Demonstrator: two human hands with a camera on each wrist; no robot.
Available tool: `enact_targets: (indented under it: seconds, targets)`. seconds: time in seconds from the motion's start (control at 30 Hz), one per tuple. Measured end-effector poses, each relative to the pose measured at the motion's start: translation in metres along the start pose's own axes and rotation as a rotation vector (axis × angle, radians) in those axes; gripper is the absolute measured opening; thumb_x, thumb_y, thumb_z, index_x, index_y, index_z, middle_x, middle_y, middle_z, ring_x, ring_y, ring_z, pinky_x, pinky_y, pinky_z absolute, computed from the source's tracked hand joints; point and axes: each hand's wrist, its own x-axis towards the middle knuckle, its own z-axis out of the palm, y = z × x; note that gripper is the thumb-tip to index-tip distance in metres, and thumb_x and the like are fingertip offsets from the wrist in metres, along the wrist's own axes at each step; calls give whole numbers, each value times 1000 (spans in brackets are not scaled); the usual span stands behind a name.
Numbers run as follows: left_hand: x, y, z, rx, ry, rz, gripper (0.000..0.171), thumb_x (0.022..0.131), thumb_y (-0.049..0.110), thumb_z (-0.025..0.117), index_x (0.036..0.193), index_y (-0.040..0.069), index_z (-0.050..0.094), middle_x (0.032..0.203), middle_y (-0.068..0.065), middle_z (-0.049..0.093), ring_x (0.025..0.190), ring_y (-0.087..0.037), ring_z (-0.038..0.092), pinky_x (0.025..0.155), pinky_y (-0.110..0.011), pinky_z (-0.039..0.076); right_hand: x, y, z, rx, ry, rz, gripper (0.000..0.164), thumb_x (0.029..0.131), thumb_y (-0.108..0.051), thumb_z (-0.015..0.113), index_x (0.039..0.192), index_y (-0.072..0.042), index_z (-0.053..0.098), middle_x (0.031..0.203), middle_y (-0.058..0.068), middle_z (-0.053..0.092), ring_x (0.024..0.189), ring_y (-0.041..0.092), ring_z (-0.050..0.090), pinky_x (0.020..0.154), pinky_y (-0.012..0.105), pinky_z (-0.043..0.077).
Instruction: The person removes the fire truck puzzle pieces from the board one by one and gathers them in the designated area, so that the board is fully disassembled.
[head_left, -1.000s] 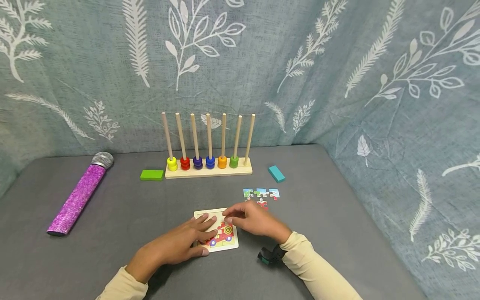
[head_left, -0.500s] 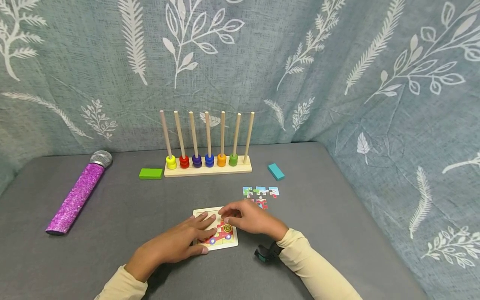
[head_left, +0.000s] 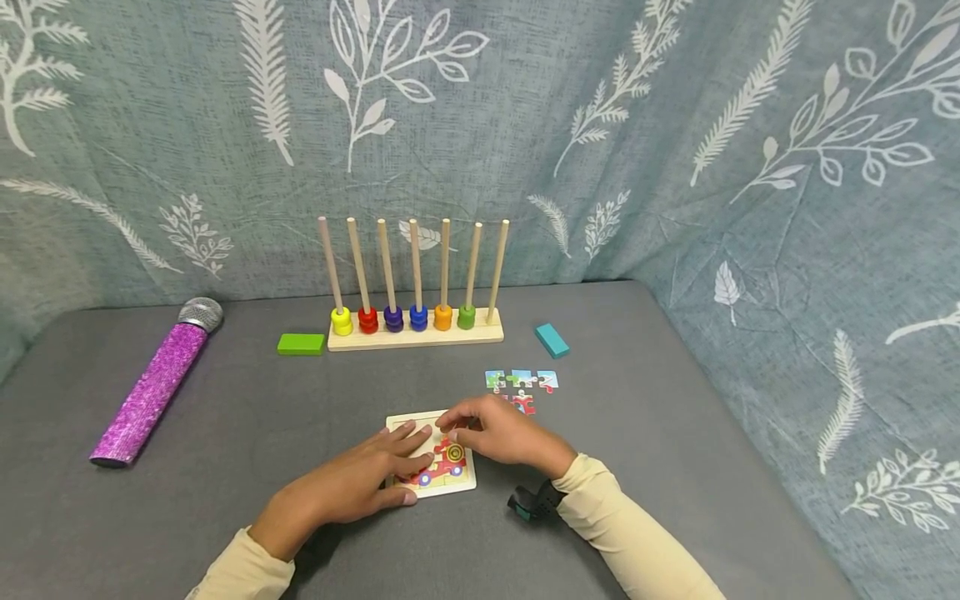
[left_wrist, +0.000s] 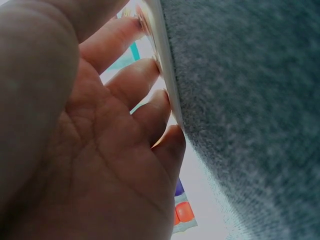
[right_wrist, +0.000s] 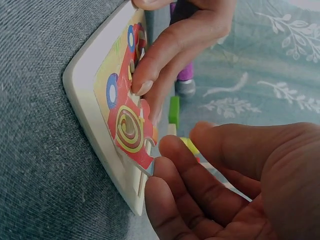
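Observation:
A small wooden jigsaw puzzle board (head_left: 450, 487) lies on the table, with pieces showing a red vehicle set in its tray. My left hand (head_left: 367, 473) rests on its left part, fingers spread over the pieces; in the left wrist view the fingertips touch the board's edge (left_wrist: 167, 75). At the upper right corner is my right hand (head_left: 498, 432), fingers loosely bent. The right wrist view shows its fingertips (right_wrist: 162, 170) touching the edge of a red puzzle piece with a yellow spiral (right_wrist: 129, 127), which sits slightly tilted. The thumb stands apart from the piece.
Several loose jigsaw pieces (head_left: 522, 380) lie beyond my right hand. Farther back stand a wooden peg stand (head_left: 416, 337) with coloured rings, a green block (head_left: 302, 344) and a teal block (head_left: 552, 341). A purple glitter microphone (head_left: 153, 387) lies at the left.
My right hand has shifted slightly left over the puzzle board's corner. My left hand has stayed in place, and the head view has tilted a little.

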Motion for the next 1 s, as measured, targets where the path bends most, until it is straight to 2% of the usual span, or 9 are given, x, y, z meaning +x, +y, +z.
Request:
enact_targets:
  seconds: [0.33, 0.47, 0.7, 0.87, 1.0]
  targets:
    - [0, 1, 0, 8, 4, 2, 52, 92, 26, 67, 138, 5, 55, 154, -15, 32, 142, -40, 22, 110, -62, 20, 1, -2, 1, -15, -20, 8, 24, 95, -1, 59, 116, 0, 69, 108, 7, 70, 98, 9, 63, 79, 21, 50]
    - [1, 1, 0, 8, 7, 5, 52, 92, 25, 67, 137, 3, 55, 153, -16, 33, 142, -41, 22, 110, -62, 20, 1, -3, 1, -63, -9, -7, 23, 94, -1, 59, 114, -2, 71, 106, 5, 71, 97, 9, 62, 81, 24, 50]
    - [1, 0, 2, 19, 21, 16, 51, 92, 25, 68, 137, 3, 55, 153, -16, 34, 141, -41, 24, 110, -61, 21, -1, -4, 1, -63, -17, 2, 23, 93, 0, 60, 113, -3, 71, 106, 4, 69, 93, 7, 60, 77, 22, 49]
    - [1, 1, 1, 12, 15, 7, 52, 92, 26, 67, 138, 4, 55, 154, -15, 33, 142, -41, 23, 110, -62, 21, -1, -5, 1, -88, -22, -4, 24, 93, 0, 61, 114, -4, 71, 106, 4, 69, 94, 9, 60, 78, 25, 50]
    - [1, 1, 1, 12, 22, 10, 52, 92, 26, 67, 138, 5, 55, 154, -15, 33, 142, -41, 23, 109, -62, 21, -1, -6, 1, -113, -61, -19, 23, 92, 0, 62, 112, -5, 72, 105, 3, 70, 88, 4, 58, 74, 22, 49]
